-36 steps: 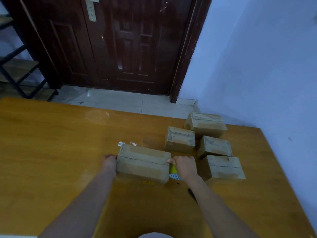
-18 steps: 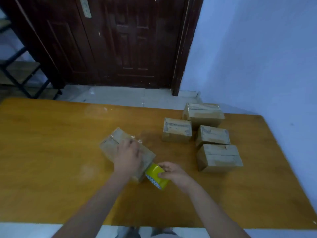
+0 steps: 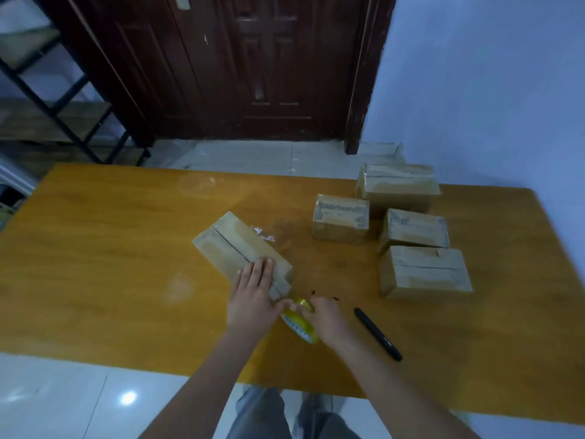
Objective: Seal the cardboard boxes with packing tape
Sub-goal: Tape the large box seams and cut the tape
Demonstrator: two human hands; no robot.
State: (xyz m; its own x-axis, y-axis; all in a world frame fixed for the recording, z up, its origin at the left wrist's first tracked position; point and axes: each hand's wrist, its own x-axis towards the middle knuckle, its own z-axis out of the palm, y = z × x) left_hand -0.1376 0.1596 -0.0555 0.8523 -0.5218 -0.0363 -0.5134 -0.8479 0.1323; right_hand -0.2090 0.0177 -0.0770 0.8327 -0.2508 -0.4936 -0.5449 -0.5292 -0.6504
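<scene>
Box [image 3: 235,248] lies skewed on the table [image 3: 95,264], centre seam unsealed. A second ago it sat square with a hand at each end; it has since been turned, so taping appears imminent. Left hand [image 3: 253,293] presses flat on its near end, fingers straight. Right hand [image 3: 326,321] grips the tape roll [image 3: 299,324] just beside that end. Four boxes [image 3: 424,270] stand well apart to the right; a pen [image 3: 378,334] lies near the right wrist. Table left of the box gives room; near edge is close behind the roll.
</scene>
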